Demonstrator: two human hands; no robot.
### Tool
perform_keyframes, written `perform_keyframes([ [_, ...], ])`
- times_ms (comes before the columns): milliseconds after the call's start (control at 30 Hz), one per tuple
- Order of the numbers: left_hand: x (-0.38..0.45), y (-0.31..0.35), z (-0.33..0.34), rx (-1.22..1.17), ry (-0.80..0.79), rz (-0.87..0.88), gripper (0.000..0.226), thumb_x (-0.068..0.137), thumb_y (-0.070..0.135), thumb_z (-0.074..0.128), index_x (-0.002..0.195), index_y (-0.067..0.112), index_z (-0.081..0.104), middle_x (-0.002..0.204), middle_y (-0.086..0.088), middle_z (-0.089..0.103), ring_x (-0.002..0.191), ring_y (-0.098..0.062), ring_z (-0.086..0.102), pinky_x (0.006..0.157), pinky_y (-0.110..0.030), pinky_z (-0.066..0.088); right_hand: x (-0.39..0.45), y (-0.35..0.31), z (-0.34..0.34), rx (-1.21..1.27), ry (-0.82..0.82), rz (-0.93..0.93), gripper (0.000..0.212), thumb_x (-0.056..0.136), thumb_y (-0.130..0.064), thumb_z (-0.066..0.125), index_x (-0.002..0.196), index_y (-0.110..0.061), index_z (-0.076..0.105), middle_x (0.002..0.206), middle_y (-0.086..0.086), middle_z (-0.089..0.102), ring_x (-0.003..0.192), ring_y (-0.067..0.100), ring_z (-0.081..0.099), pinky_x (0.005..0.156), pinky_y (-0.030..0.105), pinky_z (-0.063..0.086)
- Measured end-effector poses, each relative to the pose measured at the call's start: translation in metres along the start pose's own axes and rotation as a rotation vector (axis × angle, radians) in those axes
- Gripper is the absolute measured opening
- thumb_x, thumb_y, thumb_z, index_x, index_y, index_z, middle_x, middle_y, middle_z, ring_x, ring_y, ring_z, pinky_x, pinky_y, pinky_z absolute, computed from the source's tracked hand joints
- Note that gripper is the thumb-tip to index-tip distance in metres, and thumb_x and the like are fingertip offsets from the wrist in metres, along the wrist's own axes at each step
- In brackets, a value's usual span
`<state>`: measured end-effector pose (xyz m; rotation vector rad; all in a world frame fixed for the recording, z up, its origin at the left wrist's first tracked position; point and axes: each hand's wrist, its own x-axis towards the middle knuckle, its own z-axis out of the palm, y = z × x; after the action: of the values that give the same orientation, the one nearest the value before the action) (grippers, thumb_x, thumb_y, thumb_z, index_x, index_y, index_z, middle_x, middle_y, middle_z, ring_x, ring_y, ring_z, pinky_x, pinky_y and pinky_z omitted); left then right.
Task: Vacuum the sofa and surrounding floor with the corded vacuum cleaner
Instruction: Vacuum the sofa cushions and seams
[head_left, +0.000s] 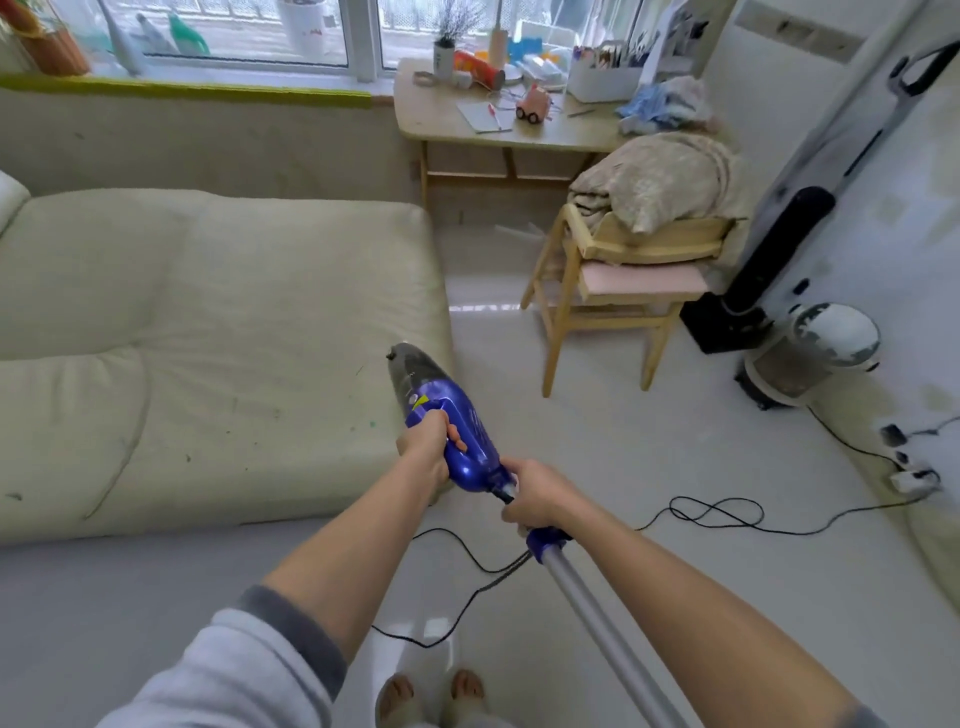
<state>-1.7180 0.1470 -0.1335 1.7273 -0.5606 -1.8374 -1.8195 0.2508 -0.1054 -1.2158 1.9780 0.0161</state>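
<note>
While we look down past our feet (431, 693), both our hands are on the vacuum cleaner (457, 415). Right hand (535, 493) is wrapped round the neck where the blue body meets the silver tube (608, 634), fingers clamped on it. Left hand (426, 447) grips the blue handle further forward, fingers curled round it, thumb on top. Grey sleeve (249, 670) is pushed up the left forearm.

Vacuum cleaner is held in the air, its smoky dust cup pointing away from us, right at the near corner of the sofa (182, 338); we cannot tell if the tip touches the cushion. Small dark and green specks lie on the seat.

Black cord (717, 512) runs from under the vacuum across the pale floor (649, 441), loops, and leads towards a white power strip (911, 478) at right.

Further out: a wooden chair (597, 306) with a pink pad and folded bedding, a black and grey upright appliance (769, 275), and a round white one beside it. At the back, a cluttered wooden worktop (441, 122) under the window.
</note>
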Motion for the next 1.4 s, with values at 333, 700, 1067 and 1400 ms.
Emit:
perform_keyframes([
  [333, -0.003, 0.013, 0.036, 0.077, -0.016, 0.080, 0.021, 0.070, -0.002, 0.039, 0.052, 0.008, 0.043, 0.036, -0.002, 0.041, 0.033, -0.017, 0.038, 0.045, -0.021, 0.037, 0.011, 0.024, -0.008, 0.124, 0.069, -0.026, 0.042, 0.074, -0.012, 0.061, 0.114, -0.022, 0.054, 0.094, 0.006, 0.066, 0.084, 0.027, 0.067, 0.076, 0.039, 0.057],
  [700, -0.024, -0.025, 0.202, 0.024, 0.045, 0.139, 0.025, 0.073, -0.003, 0.039, 0.051, 0.009, 0.040, 0.032, 0.000, 0.038, 0.028, -0.014, 0.034, 0.041, -0.020, 0.033, 0.019, 0.180, -0.115, 0.459, -0.062, -0.164, 0.029, 0.090, -0.028, 0.062, 0.117, -0.018, 0.059, 0.096, 0.000, 0.064, 0.083, 0.014, 0.060, 0.071, 0.024, 0.048],
  [1067, -0.023, -0.057, 0.280, -0.074, 0.070, 0.109, 0.022, 0.074, -0.004, 0.042, 0.058, 0.012, 0.040, 0.037, 0.002, 0.036, 0.031, -0.011, 0.029, 0.035, -0.016, 0.029, 0.040, 0.306, -0.131, 0.729, -0.214, 0.065, 0.050, 0.106, -0.039, 0.023, 0.086, -0.008, 0.057, 0.084, 0.011, 0.058, 0.081, 0.020, 0.054, 0.068, 0.014, 0.041],
  [1400, -0.035, -0.078, 0.324, 0.102, 0.133, 0.194, 0.020, 0.077, -0.002, 0.047, 0.059, 0.006, 0.048, 0.038, -0.001, 0.046, 0.031, -0.014, 0.040, 0.039, -0.021, 0.036, 0.037, 0.374, -0.155, -0.390, -0.125, -0.074, 0.058, 0.098, -0.058, 0.026, 0.067, -0.013, 0.045, 0.076, 0.005, 0.050, 0.077, 0.026, 0.048, 0.070, 0.030, 0.035],
])
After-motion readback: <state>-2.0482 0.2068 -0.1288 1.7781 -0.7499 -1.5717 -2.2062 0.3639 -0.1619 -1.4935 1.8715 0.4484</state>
